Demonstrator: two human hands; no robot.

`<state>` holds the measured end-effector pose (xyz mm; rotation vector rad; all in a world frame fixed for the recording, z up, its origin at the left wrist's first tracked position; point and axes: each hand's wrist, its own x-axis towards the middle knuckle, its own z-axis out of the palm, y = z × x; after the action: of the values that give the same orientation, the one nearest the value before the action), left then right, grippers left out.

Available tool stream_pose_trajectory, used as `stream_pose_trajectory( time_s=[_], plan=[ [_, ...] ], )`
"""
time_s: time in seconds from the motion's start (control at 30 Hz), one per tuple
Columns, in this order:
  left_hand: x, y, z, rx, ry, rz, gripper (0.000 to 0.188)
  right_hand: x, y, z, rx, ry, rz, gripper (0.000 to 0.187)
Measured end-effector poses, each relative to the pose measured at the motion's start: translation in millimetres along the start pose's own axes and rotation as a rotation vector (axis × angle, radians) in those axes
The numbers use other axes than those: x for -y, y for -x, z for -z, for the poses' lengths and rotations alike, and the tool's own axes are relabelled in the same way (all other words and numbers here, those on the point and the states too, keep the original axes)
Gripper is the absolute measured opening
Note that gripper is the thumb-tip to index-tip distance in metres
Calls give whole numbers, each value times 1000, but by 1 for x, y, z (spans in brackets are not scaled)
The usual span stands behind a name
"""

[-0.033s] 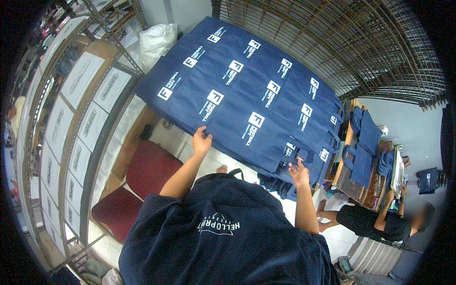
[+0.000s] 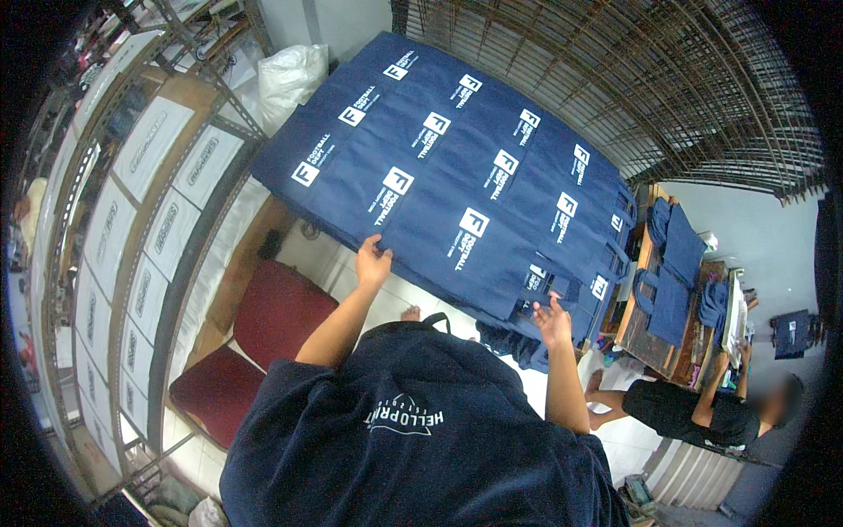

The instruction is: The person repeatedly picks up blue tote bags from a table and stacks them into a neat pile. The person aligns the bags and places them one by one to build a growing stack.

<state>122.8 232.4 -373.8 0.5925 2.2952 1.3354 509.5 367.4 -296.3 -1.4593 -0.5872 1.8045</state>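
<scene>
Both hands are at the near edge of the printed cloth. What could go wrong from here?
Overlapping navy pieces near the right hand could shift or crease if tugged. If the white prints are not dry, which I cannot tell, they might smear. Dark cloth below the pieces' near edge might snag.

We are looking down on navy cloth pieces (image 2: 421,206) with white prints, which are lying in overlapping rows. The left hand (image 2: 373,256) is touching their near edge; the right hand (image 2: 551,321) is resting by the near right corner, fingers loosely bent, its grip remaining unclear to us. Behind, wire racks (image 2: 606,70) are rising. At left, a white plastic bag (image 2: 292,85) is standing near metal shelving (image 2: 132,255), and two dark red cushions (image 2: 281,309) are lying below. At right, a co-worker (image 2: 707,413) is standing beside a wooden bench (image 2: 645,341).
</scene>
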Motion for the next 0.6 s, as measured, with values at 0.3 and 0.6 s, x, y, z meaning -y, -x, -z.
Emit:
stream_pose_trajectory(
  time_s=[0.3,0.6],
  plan=[
    [-29,-1,10,11,-74,-11,39,-4,-9,5,-102,-92,-10,36],
    [0,-11,1,-1,-73,-56,39,-10,-16,8,-195,-106,6,55]
  ],
)
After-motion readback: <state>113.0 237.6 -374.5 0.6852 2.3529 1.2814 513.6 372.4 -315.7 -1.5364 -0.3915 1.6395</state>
